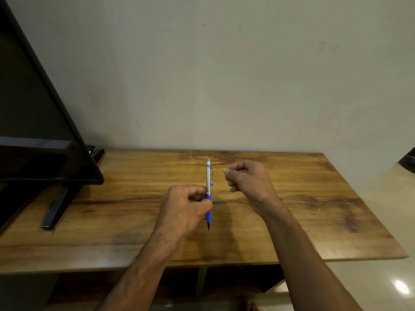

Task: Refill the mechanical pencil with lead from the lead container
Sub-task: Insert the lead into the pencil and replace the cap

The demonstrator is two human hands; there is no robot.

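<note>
My left hand (188,206) grips a mechanical pencil (208,178) by its blue grip and holds it upright over the wooden table (314,198). The pencil has a silver barrel, a clip on its right side and its dark tip pointing down toward me. Its white top end points away. To the right of the pencil top, my right hand (247,178) is closed, pinching a tiny pale piece (224,170) between thumb and forefinger; what it is I cannot tell. No lead container is in view.
A black monitor (40,122) on a stand with a long foot (55,207) fills the table's left end. A plain wall stands behind the table. The table's right edge drops to a glossy tiled floor (393,277). A dark object (408,160) sits at the far right.
</note>
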